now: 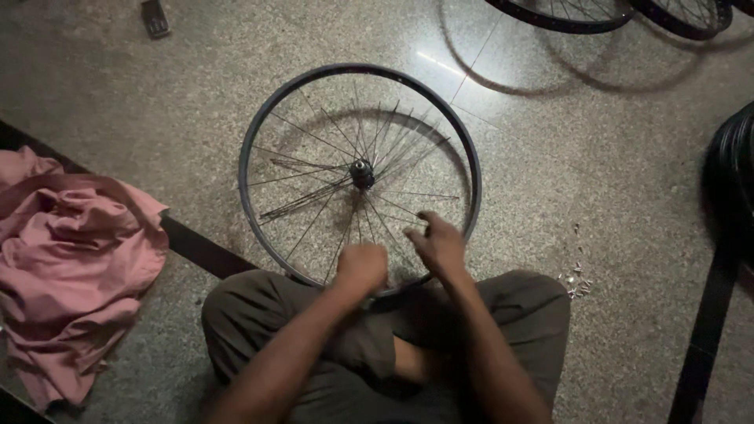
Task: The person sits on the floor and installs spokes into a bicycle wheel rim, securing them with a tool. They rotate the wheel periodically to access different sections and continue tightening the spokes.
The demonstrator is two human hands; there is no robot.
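A bicycle wheel rim (259,118) lies flat on the speckled floor in front of my crossed legs, with thin spokes running to a dark hub (362,173). My left hand (361,268) is closed in a fist over the near part of the rim. My right hand (437,242) rests on the spokes just inside the rim, fingers pinched on a spoke (393,206). Some spokes on the left side hang loose and bunched.
A crumpled pink cloth (71,267) lies at the left. A small pile of metal spoke nipples (577,281) sits at the right of my knee. More wheels (565,16) lie at the top right, tyres (734,169) at the right edge, a small dark object (155,17) top left.
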